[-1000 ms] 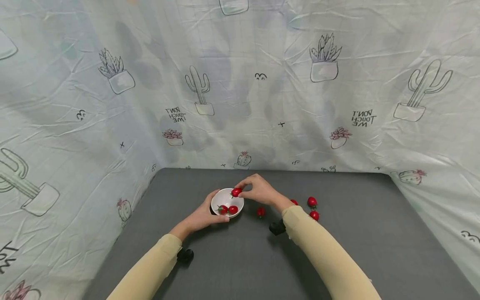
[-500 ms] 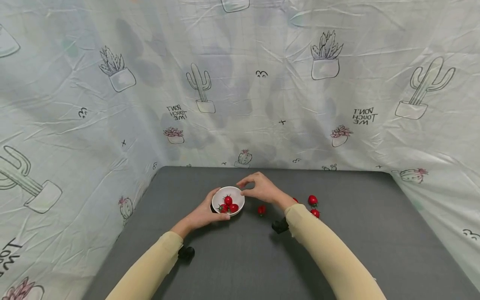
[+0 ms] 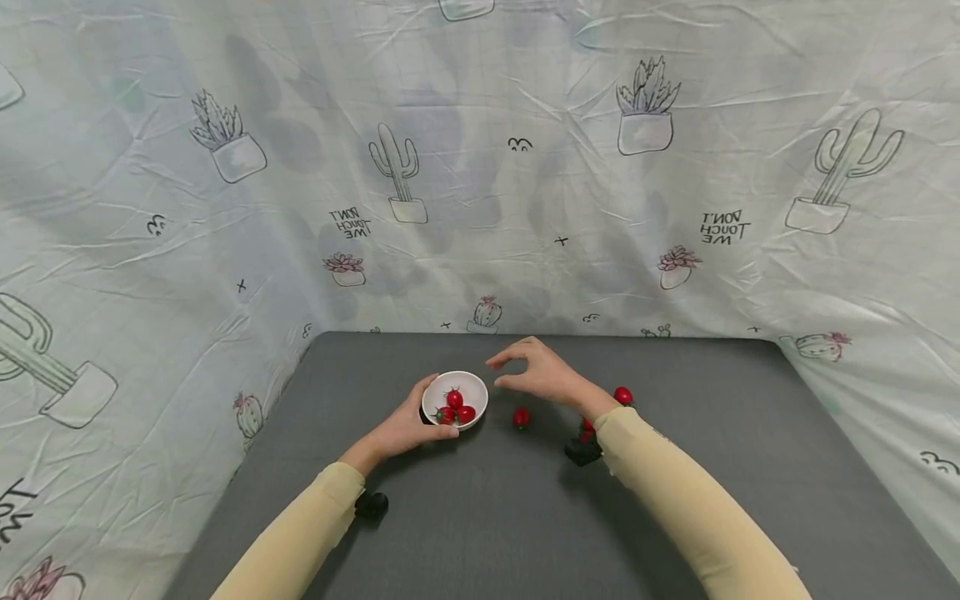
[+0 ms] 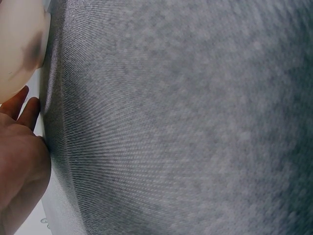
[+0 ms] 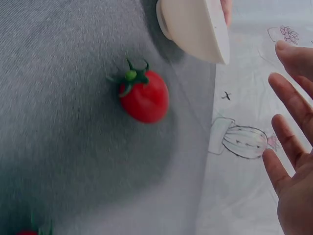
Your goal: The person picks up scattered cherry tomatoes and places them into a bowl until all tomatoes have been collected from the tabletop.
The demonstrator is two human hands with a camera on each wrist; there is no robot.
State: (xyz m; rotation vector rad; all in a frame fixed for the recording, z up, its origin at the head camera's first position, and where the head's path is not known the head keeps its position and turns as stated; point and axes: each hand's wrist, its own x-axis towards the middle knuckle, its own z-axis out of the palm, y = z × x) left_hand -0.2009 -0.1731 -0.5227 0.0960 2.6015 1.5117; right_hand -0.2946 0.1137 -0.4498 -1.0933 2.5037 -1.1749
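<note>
My left hand (image 3: 407, 427) holds the side of a small white bowl (image 3: 476, 391), thumb along its near rim and fingers round the far side. Three red cherry tomatoes (image 3: 454, 401) lie inside it. In the left wrist view, the fingers of that hand (image 4: 19, 161) reach up to the bowl's pale outer wall (image 4: 19, 46). Just right of the bowl, my right hand (image 3: 545, 374) hovers with nothing in it, thumb and fingers apart. Below it a single cherry tomato (image 3: 521, 417) with a green stem rests on the table, seen large in the right wrist view.
More cherry tomatoes lie farther right on the grey table (image 3: 480, 525): one (image 3: 623, 395) beyond the right forearm, others (image 3: 588, 427) partly hidden by the wrist and its black camera (image 3: 583, 451). A cactus-print curtain (image 3: 465, 167) stands behind and at the sides.
The right hand let a cherry tomato go into the bowl, joining the two inside, then drew back to the right with its fingers spreading. The left hand and bowl stayed put.
</note>
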